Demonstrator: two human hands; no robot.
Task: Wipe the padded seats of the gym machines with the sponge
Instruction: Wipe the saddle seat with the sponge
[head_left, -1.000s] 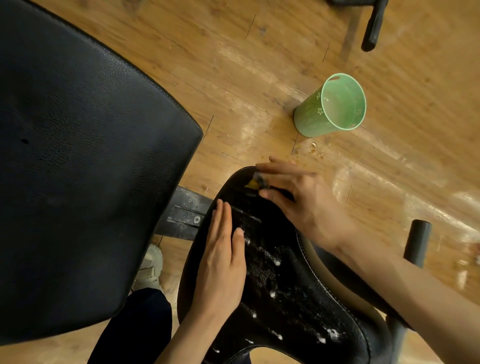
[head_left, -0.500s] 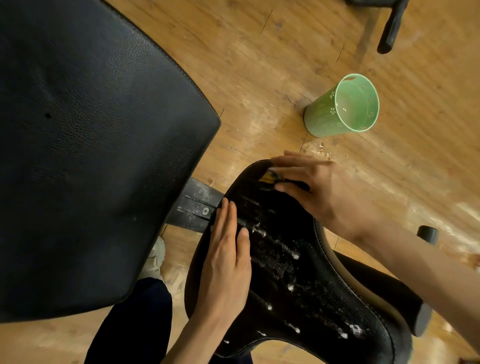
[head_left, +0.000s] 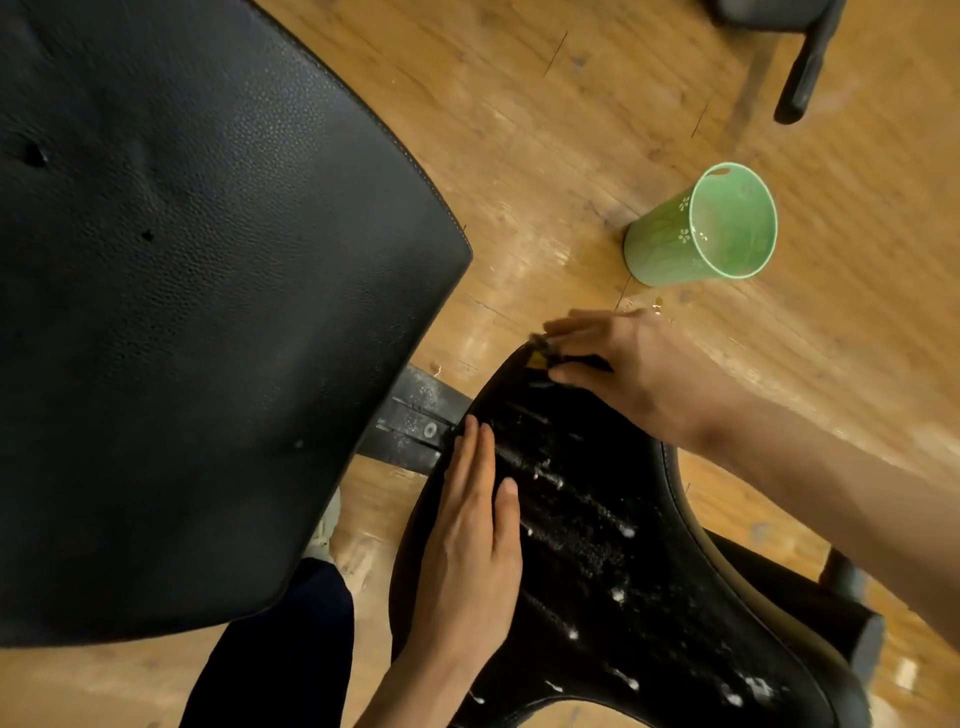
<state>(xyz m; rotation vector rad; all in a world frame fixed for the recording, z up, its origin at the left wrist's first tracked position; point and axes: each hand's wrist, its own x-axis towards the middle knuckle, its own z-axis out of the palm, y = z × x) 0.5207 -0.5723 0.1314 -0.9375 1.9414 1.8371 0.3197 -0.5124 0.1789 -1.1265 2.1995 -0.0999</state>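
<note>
A black padded seat (head_left: 623, 597) fills the lower middle, streaked with white foam. My right hand (head_left: 634, 374) grips a small yellow and dark sponge (head_left: 537, 358) at the seat's far narrow end; most of the sponge is hidden under the fingers. My left hand (head_left: 472, 540) lies flat on the seat's left side, fingers straight and together. A large black padded backrest (head_left: 197, 312) takes up the whole left of the view.
A green plastic cup (head_left: 701, 234) stands on the wooden floor beyond the seat, with wet patches around it. A black metal bracket (head_left: 415, 431) joins seat and backrest. A dark machine bar (head_left: 805, 67) sits at the top right. My shoe (head_left: 324, 525) shows below the backrest.
My right hand with the sponge has stayed at the seat's far tip while the view drifted; the left hand has kept its flat position on the seat.
</note>
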